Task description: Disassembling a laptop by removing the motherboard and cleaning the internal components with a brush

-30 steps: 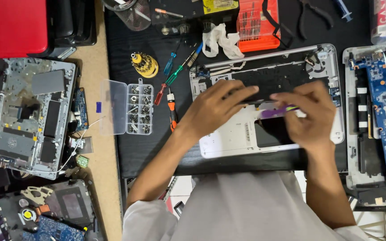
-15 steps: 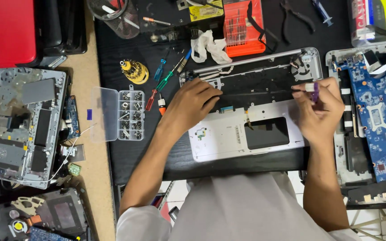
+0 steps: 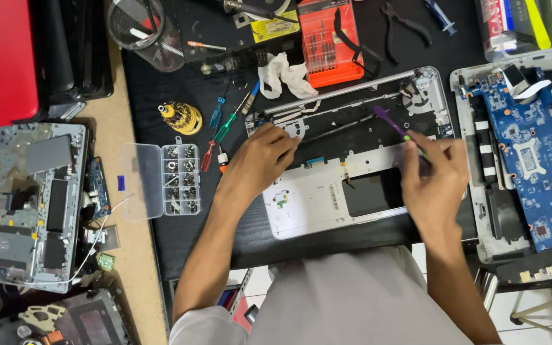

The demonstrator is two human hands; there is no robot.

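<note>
Right hand (image 3: 434,185) pinches a purple tool (image 3: 396,128), shaft slanting up-left from the grip, tip over the open laptop shell (image 3: 327,198). Left hand (image 3: 260,163) rests loosely curled on the shell's left part, holding nothing, farther from the tip.

Left hand (image 3: 260,160): lay palm down, fingers stretched forward and slightly spread, forearm bare and angled up from the lower left.
Right hand (image 3: 434,176): was curled in a pinch, thumb and fingertips gathered at its upper left.
Forearms: were well apart, converging toward the torso.
</note>
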